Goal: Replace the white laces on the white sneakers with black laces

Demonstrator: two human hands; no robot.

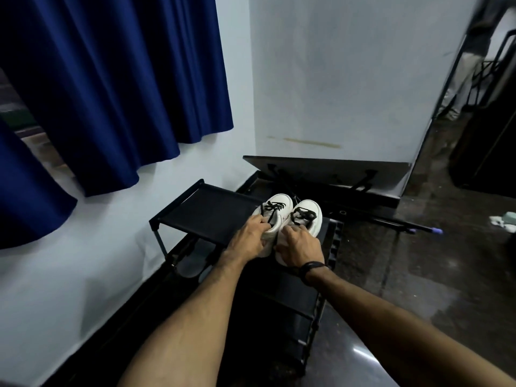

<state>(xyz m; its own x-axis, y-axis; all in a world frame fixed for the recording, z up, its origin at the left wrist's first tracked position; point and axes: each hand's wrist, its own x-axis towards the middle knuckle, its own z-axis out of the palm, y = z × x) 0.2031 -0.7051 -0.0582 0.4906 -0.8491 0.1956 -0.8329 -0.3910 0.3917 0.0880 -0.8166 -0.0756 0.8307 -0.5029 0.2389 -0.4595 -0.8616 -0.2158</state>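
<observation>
Here, shoe rack: a black frame with fabric tiers standing against the white wall, its top tier serving as the resting place for the pair, likely because this is where the shoes are kept.
Curtain: dark blue, hanging at the left above the rack, clear of the work.
Left sneaker: white, toe pointing away, on the rack's top edge, touching its partner so both can be handled as a pair.
Right sneaker: white, just beside the first, toe also pointing away.
Left hand: fingers curled over the left sneaker's collar, gripping it; the hold suits setting down or lifting, which one I cannot tell.
Right hand: fingers curled round the right sneaker's heel end, a dark band at the wrist.
Black laces: already threaded across both sneakers' eyelets, ends loose near the left fingers; no white laces show, so the swap looks essentially done.
</observation>
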